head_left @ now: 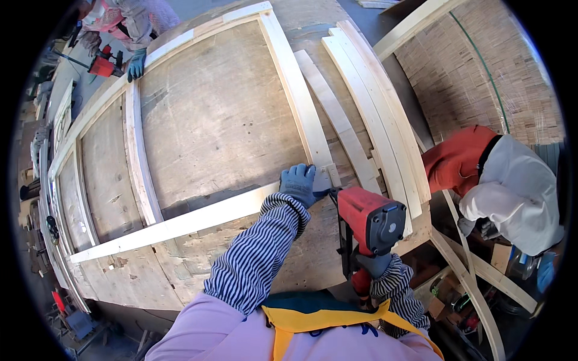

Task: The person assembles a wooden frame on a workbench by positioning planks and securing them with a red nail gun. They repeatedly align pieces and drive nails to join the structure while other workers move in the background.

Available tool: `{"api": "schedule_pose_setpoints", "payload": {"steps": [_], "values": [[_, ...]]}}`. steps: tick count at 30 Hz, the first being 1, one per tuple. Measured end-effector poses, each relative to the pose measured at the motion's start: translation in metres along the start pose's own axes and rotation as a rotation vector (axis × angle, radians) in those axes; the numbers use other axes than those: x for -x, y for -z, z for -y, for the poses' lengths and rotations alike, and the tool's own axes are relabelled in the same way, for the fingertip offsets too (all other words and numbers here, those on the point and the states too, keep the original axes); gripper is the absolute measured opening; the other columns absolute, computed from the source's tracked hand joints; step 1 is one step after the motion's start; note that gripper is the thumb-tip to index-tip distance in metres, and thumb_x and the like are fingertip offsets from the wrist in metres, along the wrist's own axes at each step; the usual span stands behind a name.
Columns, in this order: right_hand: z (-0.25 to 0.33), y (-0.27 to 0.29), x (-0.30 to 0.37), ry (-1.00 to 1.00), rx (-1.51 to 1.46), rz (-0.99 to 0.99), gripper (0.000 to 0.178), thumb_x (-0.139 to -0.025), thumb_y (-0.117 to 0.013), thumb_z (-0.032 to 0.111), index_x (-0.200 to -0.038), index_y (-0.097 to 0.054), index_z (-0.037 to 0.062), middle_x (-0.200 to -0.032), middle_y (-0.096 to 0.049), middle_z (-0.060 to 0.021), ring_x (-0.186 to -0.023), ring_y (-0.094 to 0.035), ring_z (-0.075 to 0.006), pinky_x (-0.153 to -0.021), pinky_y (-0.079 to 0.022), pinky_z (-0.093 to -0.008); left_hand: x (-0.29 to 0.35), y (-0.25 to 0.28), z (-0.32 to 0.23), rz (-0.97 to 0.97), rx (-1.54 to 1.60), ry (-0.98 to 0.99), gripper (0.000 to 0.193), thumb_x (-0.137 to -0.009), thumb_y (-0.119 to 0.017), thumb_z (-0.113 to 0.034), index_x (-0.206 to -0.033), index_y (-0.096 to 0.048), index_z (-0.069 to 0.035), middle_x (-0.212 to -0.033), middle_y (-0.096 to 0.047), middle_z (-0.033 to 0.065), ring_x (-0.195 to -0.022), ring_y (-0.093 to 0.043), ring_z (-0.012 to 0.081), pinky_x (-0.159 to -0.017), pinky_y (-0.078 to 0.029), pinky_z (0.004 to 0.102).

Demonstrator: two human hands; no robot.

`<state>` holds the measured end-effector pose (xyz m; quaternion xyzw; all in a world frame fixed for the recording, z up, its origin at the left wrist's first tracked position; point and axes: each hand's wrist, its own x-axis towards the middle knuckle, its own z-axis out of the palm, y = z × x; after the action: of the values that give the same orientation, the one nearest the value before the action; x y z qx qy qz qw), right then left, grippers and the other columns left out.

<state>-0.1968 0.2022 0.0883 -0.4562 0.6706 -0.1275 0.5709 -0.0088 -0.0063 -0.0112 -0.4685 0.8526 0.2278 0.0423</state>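
Observation:
My left hand (298, 183), in a blue-grey glove, presses flat on the corner joint of a pale wooden frame (198, 219) lying on a large plywood table (223, 114). My right hand (374, 265), also gloved, grips the handle of a red and black nail gun (368, 218), whose nose points at the frame corner just right of my left hand. The frame's right rail (295, 90) runs away from the joint toward the far edge.
Several loose wooden slats (367, 108) lie stacked at the table's right side. A person in orange and white (500, 180) bends low at the right. Another person with a blue glove (136, 63) and a red tool (103, 65) works at the far left corner.

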Motion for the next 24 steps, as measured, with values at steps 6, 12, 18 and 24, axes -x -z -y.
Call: {"api": "schedule_pose_setpoints", "payload": {"steps": [6, 12, 18, 24], "values": [[-0.042, -0.040, 0.029, -0.083, -0.217, 0.037, 0.040, -0.075, -0.064, 0.009, -0.114, -0.054, 0.0057, -0.100, -0.060, -0.0138, -0.095, -0.060, -0.0243, -0.082, -0.049, -0.0353, 0.001, 0.021, -0.003, 0.120, -0.022, 0.026, 0.086, -0.069, -0.066, -0.066, -0.130, -0.044, -0.009, -0.125, -0.046, 0.0118, -0.119, -0.043, 0.0277, -0.099, -0.032, 0.0437], [-0.040, -0.070, 0.027, -0.124, -0.056, 0.058, 0.029, -0.076, -0.065, 0.014, -0.102, -0.058, 0.0016, -0.074, -0.064, -0.0139, -0.065, -0.066, -0.0211, -0.060, -0.054, -0.0338, 0.066, 0.031, 0.049, -0.027, -0.093, 0.083, 0.103, -0.069, -0.065, -0.065, -0.145, -0.026, -0.009, -0.140, -0.036, 0.0159, -0.133, -0.028, 0.0352, -0.110, -0.018, 0.0501], [-0.011, -0.082, 0.034, -0.027, 0.135, -0.022, 0.034, -0.074, -0.066, 0.018, -0.103, -0.059, 0.0022, -0.073, -0.066, -0.0119, -0.064, -0.066, -0.0208, -0.061, -0.053, -0.0346, 0.192, 0.032, 0.161, -0.233, -0.205, 0.319, 0.101, -0.071, -0.064, -0.065, -0.146, -0.025, -0.009, -0.147, -0.029, 0.0163, -0.137, -0.023, 0.0360, -0.112, -0.015, 0.0503], [0.014, -0.111, 0.028, -0.418, 0.135, 0.296, 0.051, -0.070, -0.071, 0.018, -0.117, -0.055, 0.0035, -0.105, -0.064, -0.0188, -0.096, -0.064, -0.0298, -0.084, -0.051, -0.0371, 0.339, 0.058, 0.318, -0.081, -0.273, 0.633, 0.110, -0.063, -0.072, -0.061, -0.147, -0.021, -0.010, -0.150, -0.025, 0.0154, -0.139, -0.020, 0.0347, -0.112, -0.017, 0.0479]]}}
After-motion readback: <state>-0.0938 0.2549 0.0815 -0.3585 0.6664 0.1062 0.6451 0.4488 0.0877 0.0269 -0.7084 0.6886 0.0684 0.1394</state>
